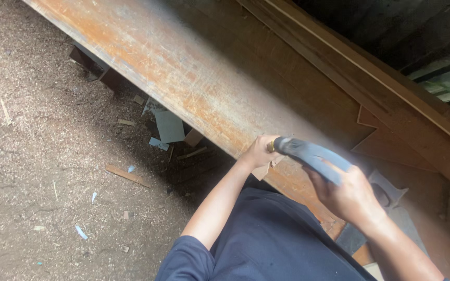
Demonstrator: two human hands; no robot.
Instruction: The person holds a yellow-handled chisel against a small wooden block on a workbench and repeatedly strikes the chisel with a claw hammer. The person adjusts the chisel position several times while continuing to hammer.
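The sawdust-strewn floor (37,171) filled the left of the head view, littered with thin wood offcuts (127,175) and pale blue scraps (169,126). Across it ran the long rust-stained bench (173,67), slanting from upper left to lower right, with brown boards (371,78) stacked along its far side.

The person's right hand (347,196) was wrapped fully around the rear of a grey power tool (311,156), grip tight on its handle, with the tool's nose pointing toward the left hand. The tool was blurred, so its kind could not be told for sure; it looked like a hand-held planer or sander. It sat over the near edge of the bench, just past the dark-shirted torso.

The left hand (260,152) lay at that same bench edge, fingers curled down on a small light wooden piece (262,169), pinning it against the top. Whether the tool's nose touched the hand or stood just beside it could not be told.

Judged from this, the step would go best with the left fingers kept behind and to the side of the tool's nose, never in its line. The small piece needed firm downward pressure so it would not chatter or kick off the edge. The right wrist would want to stay level, letting the tool's sole sit flat rather than tip onto a corner.

A second dark handled tool (389,190) lay on the bench just behind the right hand.
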